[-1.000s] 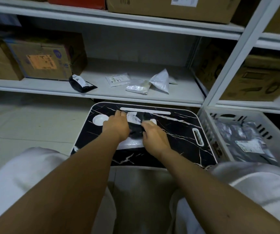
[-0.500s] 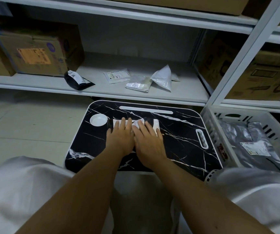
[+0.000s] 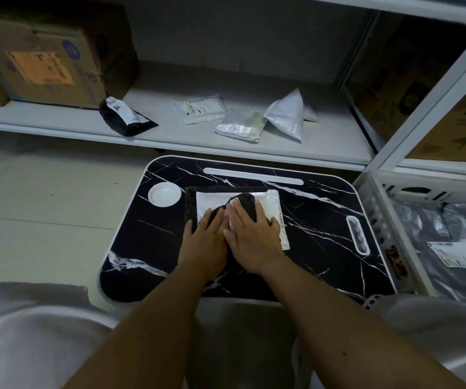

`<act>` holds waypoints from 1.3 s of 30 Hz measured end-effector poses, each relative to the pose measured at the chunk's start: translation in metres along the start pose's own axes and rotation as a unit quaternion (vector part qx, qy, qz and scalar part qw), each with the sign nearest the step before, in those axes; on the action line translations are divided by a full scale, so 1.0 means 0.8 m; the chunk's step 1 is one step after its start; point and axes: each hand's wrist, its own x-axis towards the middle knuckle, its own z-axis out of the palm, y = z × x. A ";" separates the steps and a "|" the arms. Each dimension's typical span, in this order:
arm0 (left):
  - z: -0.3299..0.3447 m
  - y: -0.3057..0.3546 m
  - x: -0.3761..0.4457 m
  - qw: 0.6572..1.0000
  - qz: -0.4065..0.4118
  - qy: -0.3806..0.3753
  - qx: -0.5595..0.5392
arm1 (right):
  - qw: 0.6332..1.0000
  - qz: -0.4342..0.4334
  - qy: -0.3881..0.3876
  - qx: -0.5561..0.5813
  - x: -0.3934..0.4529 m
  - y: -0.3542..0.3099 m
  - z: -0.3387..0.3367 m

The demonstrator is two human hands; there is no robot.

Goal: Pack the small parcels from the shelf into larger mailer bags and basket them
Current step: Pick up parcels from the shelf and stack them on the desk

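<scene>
A black marble-patterned lap surface with a white rim carries a round white dish at its far left corner. A brown cardboard box with an orange label stands beyond, over pale floor tiles.

Both forearms reach forward from the bottom of the view and converge toward the middle, bare to above the elbow, with pale sleeves at the lower corners. The left hand lies palm down with its fingers straight, close together and pointing away from the body, the thumb spread out to the left. The right hand lies flat just beside it, palm down too, its fingers fanned a little wider and its inner edge touching or nearly touching the left hand; neither hand closes around anything.
</scene>
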 end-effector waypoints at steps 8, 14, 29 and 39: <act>-0.038 0.012 0.027 0.989 -0.062 0.123 -0.059 | 0.919 0.074 0.186 0.339 -0.001 0.013 -0.012; -0.060 0.011 0.054 0.973 -0.144 0.082 -0.162 | 0.933 0.211 0.170 0.238 -0.017 0.044 -0.013; -0.096 -0.010 0.051 0.916 -0.287 0.045 -0.277 | 0.847 0.369 0.215 0.317 0.033 0.050 -0.057; -0.071 0.006 0.047 0.892 -0.370 0.146 -0.213 | 0.867 0.262 0.304 0.295 0.043 0.026 -0.046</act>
